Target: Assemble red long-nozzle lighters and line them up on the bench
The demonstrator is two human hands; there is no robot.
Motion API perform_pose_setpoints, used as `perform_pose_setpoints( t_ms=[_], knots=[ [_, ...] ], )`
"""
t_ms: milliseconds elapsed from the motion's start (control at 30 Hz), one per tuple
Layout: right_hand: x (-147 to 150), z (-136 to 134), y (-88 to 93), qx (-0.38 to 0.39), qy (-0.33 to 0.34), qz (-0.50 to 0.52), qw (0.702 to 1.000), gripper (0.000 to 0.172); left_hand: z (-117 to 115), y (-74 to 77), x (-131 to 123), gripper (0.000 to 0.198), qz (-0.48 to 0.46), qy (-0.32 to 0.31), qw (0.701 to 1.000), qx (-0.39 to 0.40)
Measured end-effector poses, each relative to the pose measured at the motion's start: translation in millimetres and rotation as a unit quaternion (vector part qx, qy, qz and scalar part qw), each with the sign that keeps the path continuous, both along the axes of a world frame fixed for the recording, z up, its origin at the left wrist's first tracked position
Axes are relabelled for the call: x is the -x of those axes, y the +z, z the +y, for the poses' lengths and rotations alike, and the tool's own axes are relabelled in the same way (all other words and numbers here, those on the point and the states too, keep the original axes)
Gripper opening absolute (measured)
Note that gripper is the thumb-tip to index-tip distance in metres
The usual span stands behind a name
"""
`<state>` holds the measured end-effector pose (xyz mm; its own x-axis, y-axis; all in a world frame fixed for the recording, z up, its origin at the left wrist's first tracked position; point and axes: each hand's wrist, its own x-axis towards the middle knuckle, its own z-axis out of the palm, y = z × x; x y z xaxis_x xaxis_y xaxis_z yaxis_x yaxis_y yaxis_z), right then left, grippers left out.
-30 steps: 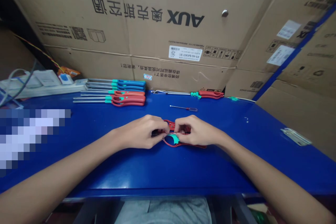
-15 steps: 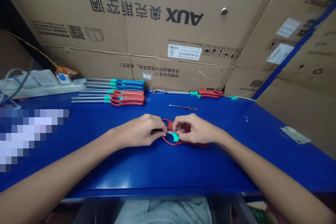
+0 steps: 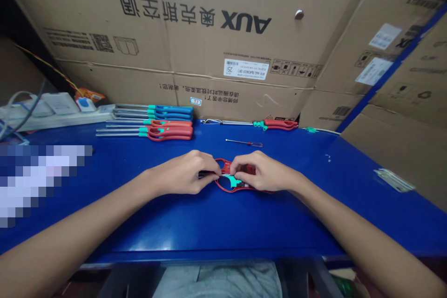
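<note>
Between my hands lies an opened red lighter (image 3: pixel 226 190) with a long-nosed handle shell, its inside facing up. A green trigger (image 3: pixel 233 181) sits in the shell, and a thin pale wire runs above it. My left hand (image 3: pixel 195 172) is closed, thumb and fingertips pinching the lighter at its front end; the part within the pinch is mostly hidden. My right hand (image 3: pixel 256 171) is closed too, its fingertips pressed together over the lighter's handle just above the trigger. That hand covers most of the handle's far end.
Behind my left hand several finished-looking blue and red lighters (image 3: pixel 171 132) lie stacked. A small screwdriver (image 3: pixel 249 143) lies beyond my hands. Red handle parts (image 3: pixel 281 124) and metal tubes rest along the cardboard (image 3: pixel 195 46). A power strip (image 3: pixel 59 121) is at left, flat metal pieces (image 3: pixel 394 180) at right.
My right thumb and fingertips have shifted slightly up off the trigger, so more of the green part and the shell's inside shows. My left hand stays nearly in place.
</note>
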<state>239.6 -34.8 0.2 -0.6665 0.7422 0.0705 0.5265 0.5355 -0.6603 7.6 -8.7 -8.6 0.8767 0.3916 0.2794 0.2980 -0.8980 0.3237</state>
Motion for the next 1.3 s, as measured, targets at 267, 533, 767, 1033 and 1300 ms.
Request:
perform_pose_setpoints(
  t_ms=[267,533,767,1033,1300],
  knots=[
    [1.5,-3.8,1.3,-0.029,-0.003,-0.017,0.999,0.017,1.3,1.4,1.9,0.027,0.024,-0.037,0.998,-0.048],
    [1.8,-1.8,-8.0,-0.068,-0.031,0.013,0.997,0.016,-2.6,1.7,-0.3,0.025,0.017,-0.016,0.997,-0.076],
    [3.0,-1.0,-5.0,-0.047,-0.041,0.021,0.998,0.015,-3.1,-1.1,-1.0,0.025,-0.007,-0.025,0.995,-0.101],
    [4.9,-0.2,-8.0,-0.081,-0.049,0.007,0.995,0.009,-3.7,-0.5,-0.3,0.029,0.008,-0.033,0.992,-0.124],
    [0.4,0.8,-3.2,-0.086,-0.017,-0.023,0.996,0.02,-2.4,-1.3,-0.9,0.03,0.049,-0.02,0.986,-0.156]
  ],
)
